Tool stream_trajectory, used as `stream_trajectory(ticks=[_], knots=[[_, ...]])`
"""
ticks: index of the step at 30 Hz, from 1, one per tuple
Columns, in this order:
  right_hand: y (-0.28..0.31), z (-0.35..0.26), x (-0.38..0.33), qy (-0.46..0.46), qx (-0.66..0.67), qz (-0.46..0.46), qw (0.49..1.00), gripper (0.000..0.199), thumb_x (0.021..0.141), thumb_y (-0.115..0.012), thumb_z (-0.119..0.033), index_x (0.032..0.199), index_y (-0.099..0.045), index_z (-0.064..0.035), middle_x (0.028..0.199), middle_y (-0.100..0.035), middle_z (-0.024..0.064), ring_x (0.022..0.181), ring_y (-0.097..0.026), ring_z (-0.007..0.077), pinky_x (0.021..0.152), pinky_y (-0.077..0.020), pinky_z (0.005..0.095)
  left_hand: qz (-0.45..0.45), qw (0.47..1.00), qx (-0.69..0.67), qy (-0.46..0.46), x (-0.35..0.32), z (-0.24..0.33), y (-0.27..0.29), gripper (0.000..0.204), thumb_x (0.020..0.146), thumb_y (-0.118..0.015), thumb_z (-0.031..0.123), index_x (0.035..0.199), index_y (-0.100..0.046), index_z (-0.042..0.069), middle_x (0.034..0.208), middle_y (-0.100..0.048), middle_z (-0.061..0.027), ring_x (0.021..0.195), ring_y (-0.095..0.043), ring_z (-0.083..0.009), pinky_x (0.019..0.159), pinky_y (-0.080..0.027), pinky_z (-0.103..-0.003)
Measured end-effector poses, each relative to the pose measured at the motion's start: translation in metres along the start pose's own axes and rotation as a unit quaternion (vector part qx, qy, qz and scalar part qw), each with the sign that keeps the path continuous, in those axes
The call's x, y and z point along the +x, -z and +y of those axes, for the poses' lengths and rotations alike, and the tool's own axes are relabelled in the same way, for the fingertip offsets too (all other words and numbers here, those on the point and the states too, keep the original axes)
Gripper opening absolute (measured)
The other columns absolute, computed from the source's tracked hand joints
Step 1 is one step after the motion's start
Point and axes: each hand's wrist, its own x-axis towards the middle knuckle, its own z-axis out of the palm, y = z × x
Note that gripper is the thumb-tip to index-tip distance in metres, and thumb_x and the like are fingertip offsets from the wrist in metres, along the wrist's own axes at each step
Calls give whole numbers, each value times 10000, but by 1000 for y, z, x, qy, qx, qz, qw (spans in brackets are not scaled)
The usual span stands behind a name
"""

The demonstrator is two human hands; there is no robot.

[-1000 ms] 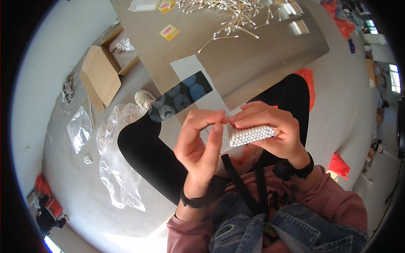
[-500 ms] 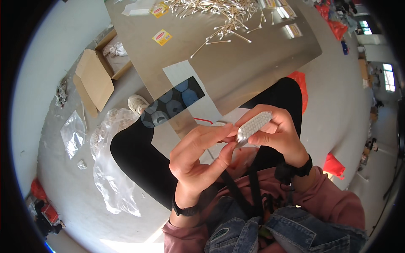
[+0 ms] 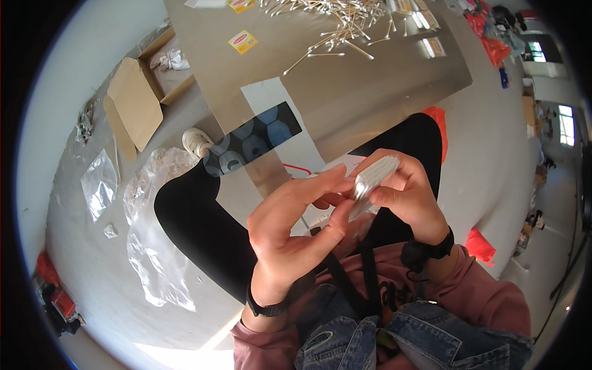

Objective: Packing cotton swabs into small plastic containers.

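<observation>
A pack of cotton swabs in clear plastic is held up in front of my lap, its rows of white tips facing upward. My right hand grips it from the right, thumb on the near side and fingers behind. My left hand is closed at the pack's lower left end, its thumb and fingertips against the plastic there. Loose cotton swabs lie heaped on the brown table beyond. Yellow printed cards lie left of the heap, and small filled packs lie to its right.
A patterned dark strip and a pale strip lie along the table's near edge. An open cardboard box stands on the floor at left, near clear plastic bags. Red bags lie at right. My legs flank the work.
The pack has tilted slightly, with its lower end less covered by my left fingertips. Both hands stay on it. The whole view has shifted a little.
</observation>
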Motion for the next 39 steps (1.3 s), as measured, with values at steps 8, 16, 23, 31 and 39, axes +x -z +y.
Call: stream_trajectory(ticks=[8, 16, 23, 31, 39], knots=[[-2, 9, -1, -26, 123, 24, 992, 403, 893, -744, -107, 1245, -590, 15, 1126, -680, 103, 1052, -664, 193, 920, -550, 351, 0, 999, -34, -8, -1, -2, 0, 432, 729, -742, -123, 1148, -644, -95, 975, -744, -169, 848, -702, -172, 816, -553, -310], [-2, 13, 1, -91, 282, -86, 951, 533, 992, -614, -259, 1377, -451, 72, 953, -668, 140, 819, -679, 209, 688, -559, 332, -8, 996, -84, 44, -3, 6, -1, 418, 737, -733, -120, 1144, -645, -83, 947, -744, -157, 876, -703, -180, 755, -546, -281], [-9, 14, 3, -103, 364, -90, 921, 550, 1013, -577, -259, 1418, -402, 70, 955, -660, 146, 775, -670, 200, 650, -538, 324, 20, 993, -111, 26, -4, 1, -5, 362, 726, -757, -103, 1079, -705, -44, 959, -755, -110, 860, -717, -164, 636, -520, -243], [-5, 13, 3, -69, 239, -73, 966, 541, 967, -654, -232, 1386, -442, 37, 1120, -643, 139, 955, -682, 232, 799, -572, 382, 36, 993, -110, 33, -5, -1, -5, 344, 735, -768, -89, 1071, -707, -43, 941, -753, -99, 845, -708, -153, 623, -505, -234], [-7, 9, 2, -45, 175, -37, 983, 537, 966, -655, -240, 1380, -447, 31, 1131, -649, 130, 971, -680, 231, 844, -567, 379, 9, 996, -87, 22, -5, -1, -4, 382, 742, -745, -125, 1109, -660, -61, 961, -734, -142, 878, -710, -186, 753, -546, -277]])
